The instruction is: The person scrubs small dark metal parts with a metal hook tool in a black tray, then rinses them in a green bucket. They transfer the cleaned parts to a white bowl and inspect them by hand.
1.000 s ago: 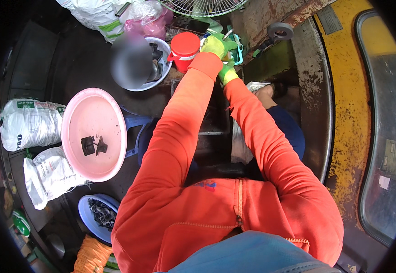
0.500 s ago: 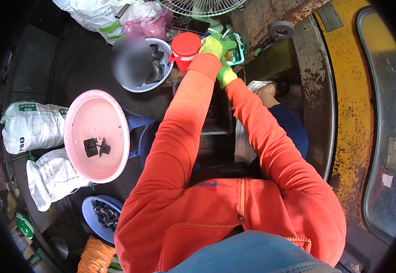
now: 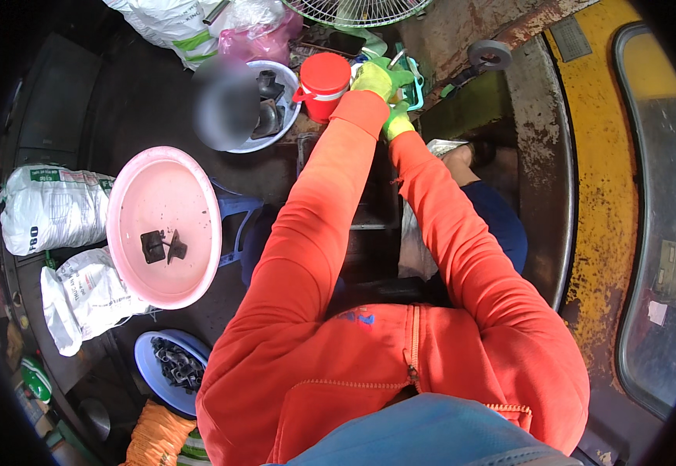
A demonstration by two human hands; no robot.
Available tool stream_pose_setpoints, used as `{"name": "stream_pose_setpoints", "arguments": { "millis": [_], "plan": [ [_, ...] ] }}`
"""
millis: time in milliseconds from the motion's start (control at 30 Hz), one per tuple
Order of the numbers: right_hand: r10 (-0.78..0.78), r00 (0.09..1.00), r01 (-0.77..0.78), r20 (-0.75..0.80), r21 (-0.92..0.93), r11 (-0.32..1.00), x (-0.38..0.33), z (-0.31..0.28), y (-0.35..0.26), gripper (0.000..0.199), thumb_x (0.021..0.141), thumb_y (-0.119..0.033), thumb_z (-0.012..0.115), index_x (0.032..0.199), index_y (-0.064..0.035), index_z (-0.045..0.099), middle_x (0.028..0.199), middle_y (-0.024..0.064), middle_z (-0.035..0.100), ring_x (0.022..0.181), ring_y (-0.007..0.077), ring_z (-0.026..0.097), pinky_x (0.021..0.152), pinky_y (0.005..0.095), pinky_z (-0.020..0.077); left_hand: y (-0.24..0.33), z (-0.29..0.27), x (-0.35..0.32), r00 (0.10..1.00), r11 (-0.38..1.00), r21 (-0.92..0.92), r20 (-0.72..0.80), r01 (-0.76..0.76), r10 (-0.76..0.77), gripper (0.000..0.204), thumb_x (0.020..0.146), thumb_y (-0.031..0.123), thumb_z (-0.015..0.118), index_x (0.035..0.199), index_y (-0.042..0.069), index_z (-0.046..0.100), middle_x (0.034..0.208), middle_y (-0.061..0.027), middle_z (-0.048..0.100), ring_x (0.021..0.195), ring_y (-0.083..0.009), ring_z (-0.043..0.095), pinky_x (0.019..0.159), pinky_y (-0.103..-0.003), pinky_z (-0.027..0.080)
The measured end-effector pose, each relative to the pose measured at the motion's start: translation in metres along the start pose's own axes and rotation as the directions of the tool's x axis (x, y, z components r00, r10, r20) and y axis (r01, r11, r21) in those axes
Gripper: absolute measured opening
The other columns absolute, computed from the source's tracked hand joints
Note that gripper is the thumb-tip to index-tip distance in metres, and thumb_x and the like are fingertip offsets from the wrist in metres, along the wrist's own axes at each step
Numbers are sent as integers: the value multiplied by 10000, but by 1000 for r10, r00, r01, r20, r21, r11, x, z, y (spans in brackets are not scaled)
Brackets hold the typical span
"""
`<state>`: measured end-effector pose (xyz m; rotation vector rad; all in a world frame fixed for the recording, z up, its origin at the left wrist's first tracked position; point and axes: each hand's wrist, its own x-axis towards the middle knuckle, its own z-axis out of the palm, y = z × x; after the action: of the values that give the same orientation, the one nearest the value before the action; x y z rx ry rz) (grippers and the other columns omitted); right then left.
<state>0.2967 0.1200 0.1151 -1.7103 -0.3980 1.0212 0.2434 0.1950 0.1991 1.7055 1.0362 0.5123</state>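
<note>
Both my hands, in yellow-green gloves, are close together at the top of the head view, by a small teal basket (image 3: 419, 92). My left hand (image 3: 375, 81) is bent at the near-left side of the basket, its fingers curled and partly hidden; what it grips cannot be made out. Just below it, my right hand (image 3: 397, 123) has its fingers drawn in, largely covered by the left. A thin metal-looking piece (image 3: 397, 57) sticks up beyond the left hand. Beside my left wrist stands a red jug (image 3: 326, 74) with a red lid and handle.
A pale basin (image 3: 285, 81) holds dark parts. Left are a pink basin (image 3: 148, 272) with two black pieces, a blue basin (image 3: 145, 359) of small dark parts, and white sacks (image 3: 51, 210). A fan (image 3: 357, 9) stands ahead; a yellow, rusted machine panel (image 3: 606, 194) rises right.
The view has shifted slightly, so most things sit a little differently in it. My hands stay by the teal basket; my right hand is drawn slightly lower against the left.
</note>
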Motion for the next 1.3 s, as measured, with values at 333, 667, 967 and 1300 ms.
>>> {"name": "stream_pose_setpoints", "arguments": {
  "millis": [333,667,967,1300],
  "plan": [
    [-227,932,228,282,33,973,-17,-3,13,538,881,-348,578,1335,-101,426,1085,90,594,885,191,598,679,322,484,-9,3,11,999,1000,-12,46,-14,14,345,662,332,718,875,62,700,814,-122,682,758,-228,656,703,-339,513],
    [-37,864,149,501,-185,971,-57,-15,21,346,859,-187,540,1183,-72,574,913,83,644,793,172,592,707,304,478,-13,-21,23,980,992,120,198,-46,21,362,670,393,660,865,91,706,768,-99,656,662,-192,590,611,-328,461],
    [-883,451,620,133,-758,203,-60,-38,-40,401,786,-288,682,1084,-42,577,1037,133,621,897,264,612,779,376,484,-16,-80,-10,973,977,154,153,147,-171,173,655,304,632,722,152,680,566,-63,497,493,-171,454,463,-323,351],
    [-589,718,485,371,-874,40,-34,0,-57,601,683,-318,726,1214,-145,505,1188,116,557,1078,308,550,875,428,457,-45,-73,-20,939,807,571,171,151,-297,386,760,321,621,1087,119,659,1086,-190,634,1012,-374,600,925,-428,453]
  ]
}}
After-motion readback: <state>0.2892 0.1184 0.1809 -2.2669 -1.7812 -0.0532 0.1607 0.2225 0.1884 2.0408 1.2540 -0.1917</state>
